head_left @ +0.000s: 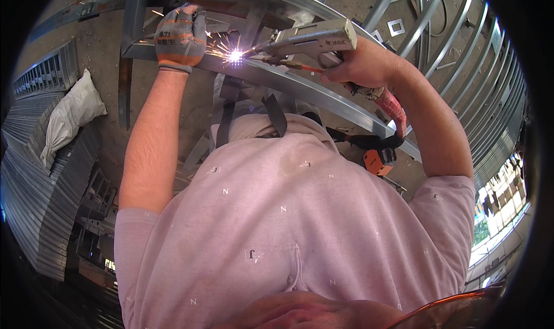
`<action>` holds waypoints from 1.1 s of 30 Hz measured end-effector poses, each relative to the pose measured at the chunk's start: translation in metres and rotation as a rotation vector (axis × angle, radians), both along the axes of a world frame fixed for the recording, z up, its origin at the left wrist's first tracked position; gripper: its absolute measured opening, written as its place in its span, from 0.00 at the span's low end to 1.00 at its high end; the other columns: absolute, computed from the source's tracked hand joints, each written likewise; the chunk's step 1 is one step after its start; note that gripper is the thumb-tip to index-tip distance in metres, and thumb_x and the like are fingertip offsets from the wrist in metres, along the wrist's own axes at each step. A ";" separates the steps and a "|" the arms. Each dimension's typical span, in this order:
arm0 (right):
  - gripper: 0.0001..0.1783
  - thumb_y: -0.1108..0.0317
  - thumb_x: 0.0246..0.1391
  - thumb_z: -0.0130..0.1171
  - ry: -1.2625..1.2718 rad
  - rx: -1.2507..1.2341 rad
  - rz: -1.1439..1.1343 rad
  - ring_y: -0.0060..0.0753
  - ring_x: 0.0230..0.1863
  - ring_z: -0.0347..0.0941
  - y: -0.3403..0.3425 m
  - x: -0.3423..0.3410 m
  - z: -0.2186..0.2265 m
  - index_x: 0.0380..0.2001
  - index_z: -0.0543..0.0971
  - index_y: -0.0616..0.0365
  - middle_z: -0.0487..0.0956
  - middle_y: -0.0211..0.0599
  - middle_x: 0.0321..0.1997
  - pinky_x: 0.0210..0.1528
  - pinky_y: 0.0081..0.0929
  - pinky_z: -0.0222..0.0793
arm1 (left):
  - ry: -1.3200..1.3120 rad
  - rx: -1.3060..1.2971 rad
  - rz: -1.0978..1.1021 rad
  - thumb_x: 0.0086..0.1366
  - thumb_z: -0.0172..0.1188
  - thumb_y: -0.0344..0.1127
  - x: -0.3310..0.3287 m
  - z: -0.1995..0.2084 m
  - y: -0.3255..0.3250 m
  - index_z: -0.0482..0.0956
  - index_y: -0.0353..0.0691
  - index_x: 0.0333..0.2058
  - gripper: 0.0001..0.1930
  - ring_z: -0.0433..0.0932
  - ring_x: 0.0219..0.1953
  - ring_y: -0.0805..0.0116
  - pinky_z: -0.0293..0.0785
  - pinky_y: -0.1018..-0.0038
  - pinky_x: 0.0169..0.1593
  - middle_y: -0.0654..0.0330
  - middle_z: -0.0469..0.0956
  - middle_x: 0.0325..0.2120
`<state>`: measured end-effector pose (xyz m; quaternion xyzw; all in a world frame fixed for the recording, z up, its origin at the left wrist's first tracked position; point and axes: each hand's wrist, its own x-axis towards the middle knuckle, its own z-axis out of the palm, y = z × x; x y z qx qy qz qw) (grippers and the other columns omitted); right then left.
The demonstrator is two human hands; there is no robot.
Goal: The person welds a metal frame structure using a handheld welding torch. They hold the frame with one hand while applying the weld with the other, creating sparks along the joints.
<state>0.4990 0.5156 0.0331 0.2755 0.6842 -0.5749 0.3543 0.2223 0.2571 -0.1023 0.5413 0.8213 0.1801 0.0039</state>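
My right hand (pixel 369 63) is bare and wrapped around the grip of a welding torch (pixel 309 38), a boxy pale-metal tool with a thin nozzle pointing left. At the nozzle's tip, a bright violet-white glow throws orange sparks onto a steel tube (pixel 323 92) of a metal frame. Just left of the sparks is my left hand (pixel 181 37), in a grey and orange work glove. Its fingers are closed over the frame's tube, with the fingertips partly hidden. A red-wrapped cable (pixel 392 108) trails down from the torch.
Long parallel steel bars (pixel 456 46) stretch along the right. A white sack (pixel 74 115) lies against stacked corrugated metal (pixel 40 213) on the left. An orange and black device (pixel 379 161) sits below the frame on the right. A small square metal piece (pixel 396 27) lies on the floor.
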 end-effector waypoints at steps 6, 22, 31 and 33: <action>0.29 0.66 0.50 0.74 -0.011 -0.020 0.020 0.29 0.34 0.81 0.002 0.001 0.001 0.57 0.82 0.57 0.87 0.39 0.40 0.38 0.30 0.78 | 0.011 -0.013 0.004 0.68 0.64 0.37 0.001 0.004 0.002 0.82 0.46 0.51 0.14 0.86 0.45 0.50 0.82 0.60 0.50 0.54 0.86 0.43; 0.30 0.69 0.52 0.74 -0.088 -0.130 -0.103 0.23 0.36 0.75 0.015 0.027 0.017 0.59 0.80 0.57 0.83 0.31 0.43 0.39 0.27 0.75 | -0.025 0.009 0.032 0.67 0.64 0.37 0.004 0.011 0.005 0.83 0.44 0.46 0.10 0.85 0.47 0.46 0.81 0.55 0.52 0.50 0.86 0.41; 0.34 0.70 0.48 0.78 -0.101 -0.015 -0.095 0.31 0.51 0.79 0.018 0.088 0.008 0.60 0.80 0.56 0.86 0.36 0.52 0.59 0.32 0.75 | -0.021 -0.001 0.032 0.66 0.64 0.37 0.002 0.010 0.004 0.82 0.45 0.46 0.11 0.85 0.45 0.45 0.82 0.55 0.51 0.51 0.86 0.43; 0.34 0.69 0.48 0.78 -0.086 -0.007 -0.097 0.31 0.49 0.79 0.017 0.092 0.006 0.60 0.80 0.56 0.86 0.36 0.51 0.57 0.32 0.76 | -0.004 -0.024 0.030 0.66 0.63 0.35 0.003 0.013 0.003 0.83 0.46 0.49 0.12 0.86 0.45 0.46 0.82 0.58 0.50 0.52 0.86 0.43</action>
